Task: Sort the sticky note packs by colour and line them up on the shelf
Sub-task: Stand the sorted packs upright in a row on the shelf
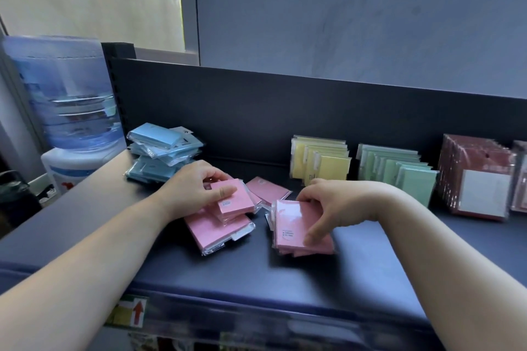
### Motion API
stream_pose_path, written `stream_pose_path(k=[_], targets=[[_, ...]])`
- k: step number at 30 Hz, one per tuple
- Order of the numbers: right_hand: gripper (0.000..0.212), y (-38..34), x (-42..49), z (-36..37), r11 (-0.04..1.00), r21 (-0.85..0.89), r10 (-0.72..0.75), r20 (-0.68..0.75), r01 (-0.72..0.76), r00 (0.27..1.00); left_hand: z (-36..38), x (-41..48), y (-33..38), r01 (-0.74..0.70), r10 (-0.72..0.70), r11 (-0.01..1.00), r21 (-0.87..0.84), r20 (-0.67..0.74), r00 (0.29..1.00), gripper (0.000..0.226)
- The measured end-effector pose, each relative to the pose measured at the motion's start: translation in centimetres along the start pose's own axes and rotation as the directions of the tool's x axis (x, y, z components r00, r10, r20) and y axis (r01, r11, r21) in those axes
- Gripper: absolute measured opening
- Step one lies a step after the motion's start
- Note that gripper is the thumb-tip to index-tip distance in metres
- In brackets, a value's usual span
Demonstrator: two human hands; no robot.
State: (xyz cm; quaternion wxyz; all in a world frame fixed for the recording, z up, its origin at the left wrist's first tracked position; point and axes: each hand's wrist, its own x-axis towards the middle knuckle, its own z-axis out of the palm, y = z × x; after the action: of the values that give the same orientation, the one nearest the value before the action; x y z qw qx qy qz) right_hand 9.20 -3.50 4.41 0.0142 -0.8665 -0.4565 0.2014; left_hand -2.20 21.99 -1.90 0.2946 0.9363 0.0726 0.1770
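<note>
Two bare forearms reach in from the bottom corners of the frame across a dark blue shelf point(285, 279), whose front lip carries a red arrow label point(138, 313) at lower left. At centre, the left hand point(196, 188) pinches a small pink pack point(238, 202), thumb flat on its face and fingers curled over its far edge. That pack sits on top of a loose pink pile point(216, 232) of wrapped packs lying flat on the shelf.

Just to the right, the right hand point(330, 208) grips a pink stack point(293, 228) of several packs, thumb pressed to the lower face and fingers hooked over the top edge. The stack is tilted toward the camera; whether its lower edge rests on the shelf cannot be told. The hands are apart, and a single pink pack point(268, 189) lies flat between and behind them.

At left centre, an untidy heap of blue packs point(159, 151) sits near the shelf's dark back panel point(256, 100). On the right side of the frame three rows stand upright, faces toward the camera: yellow packs point(322, 159), then green packs point(399, 171), then dark red packs point(479, 179), the front one bearing a white label. More packs are cut off at the right edge.

In the upper left, beside the shelf, a blue water bottle point(65, 94) sits inverted on a white dispenser point(74, 162).
</note>
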Motion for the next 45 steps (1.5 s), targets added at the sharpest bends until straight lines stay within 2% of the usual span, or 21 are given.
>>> stream_pose_path(k=[3,6,8,11,14,16,18,20,21,22,24,26,27,29,31,32,34,37,39,45], targets=[[0.044,0.7,0.3,0.1,0.992,0.122,0.038,-0.046,-0.032,0.998,0.0,-0.1,0.1,0.015,-0.015,1.000,-0.006,0.000,1.000,0.036],[0.028,1.8,0.9,-0.1,0.911,0.411,0.038,-0.159,0.031,0.986,0.0,0.0,0.0,0.040,-0.040,0.999,0.007,0.000,0.999,0.032],[0.022,2.1,1.6,-0.2,0.767,0.636,0.105,-0.261,0.089,0.960,0.0,0.0,-0.1,0.055,-0.055,0.998,0.010,-0.002,0.998,0.034],[0.013,1.6,3.0,-0.3,0.542,0.828,0.274,-0.334,0.142,0.902,0.1,0.1,-0.4,0.067,-0.067,0.998,0.007,-0.001,0.998,0.035],[0.009,0.1,4.4,0.0,0.312,0.933,0.366,-0.291,0.178,0.884,0.0,0.1,-0.4,0.072,-0.072,0.997,0.004,0.002,0.997,0.033],[0.006,-0.7,5.2,0.6,0.253,0.959,0.383,-0.223,0.130,0.897,-0.1,0.1,-0.4,0.070,-0.070,0.998,0.005,0.011,0.998,0.027],[0.009,-0.9,5.6,1.3,0.375,0.926,0.380,-0.183,0.030,0.907,-0.1,0.0,-0.4,0.069,-0.069,0.998,0.003,0.012,0.998,0.023],[0.012,-0.4,5.6,1.4,0.577,0.816,0.383,-0.230,-0.037,0.895,-0.1,0.1,-0.4,0.070,-0.070,0.997,0.011,0.012,0.997,0.022],[0.013,-0.1,5.5,1.1,0.641,0.767,0.381,-0.280,-0.033,0.881,-0.1,0.1,-0.4,0.073,-0.073,0.997,0.014,0.011,0.997,0.023],[0.013,0.3,5.1,0.8,0.667,0.745,0.369,-0.338,0.006,0.866,-0.1,0.1,-0.3,0.073,-0.074,0.997,0.017,0.011,0.997,0.024],[0.013,1.0,4.1,-0.2,0.607,0.779,0.299,-0.410,0.160,0.861,-0.1,0.1,-0.2,0.063,-0.063,0.998,0.013,0.008,0.998,0.023],[0.010,1.7,2.9,-1.0,0.513,0.821,0.181,-0.387,0.249,0.904,-0.1,0.1,-0.2,0.046,-0.046,0.999,0.001,0.003,0.999,0.018],[0.009,2.1,2.4,-1.2,0.521,0.822,0.125,-0.340,0.230,0.932,-0.1,0.1,-0.2,0.042,-0.042,0.999,0.001,0.002,0.999,0.017],[0.014,2.6,2.0,-1.1,0.649,0.750,0.036,-0.193,0.124,0.980,-0.1,0.1,-0.1,0.040,-0.040,0.999,0.001,0.002,0.999,0.016],[0.017,2.3,2.1,-0.5,0.822,0.568,0.010,-0.075,0.035,0.997,-0.1,0.0,0.0,0.041,-0.041,0.999,-0.013,-0.003,0.999,0.016],[0.018,2.1,2.2,0.0,0.874,0.486,0.027,-0.061,0.006,0.998,-0.1,0.0,0.1,0.034,-0.034,0.999,-0.017,-0.009,0.999,0.017],[0.020,1.6,2.7,0.7,0.924,0.381,0.069,-0.123,-0.017,0.990,-0.2,-0.2,0.4,0.016,-0.016,1.000,-0.018,-0.028,0.999,0.019],[0.020,0.5,2.7,0.5,0.967,0.255,0.059,-0.324,0.027,0.944,-0.3,-0.4,0.6,0.009,-0.013,0.999,-0.050,-0.065,0.998,0.022],[0.022,-0.8,2.6,0.1,0.957,0.277,0.049,-0.441,0.085,0.896,-0.3,-0.5,0.8,-0.004,-0.006,0.995,-0.105,-0.101,0.995,0.024],[0.058,-5.8,4.7,1.6,0.803,0.548,-0.014,-0.375,0.234,0.927,-0.3,-0.6,1.2,-0.091,0.037,0.954,-0.286,-0.188,0.981,0.021]])
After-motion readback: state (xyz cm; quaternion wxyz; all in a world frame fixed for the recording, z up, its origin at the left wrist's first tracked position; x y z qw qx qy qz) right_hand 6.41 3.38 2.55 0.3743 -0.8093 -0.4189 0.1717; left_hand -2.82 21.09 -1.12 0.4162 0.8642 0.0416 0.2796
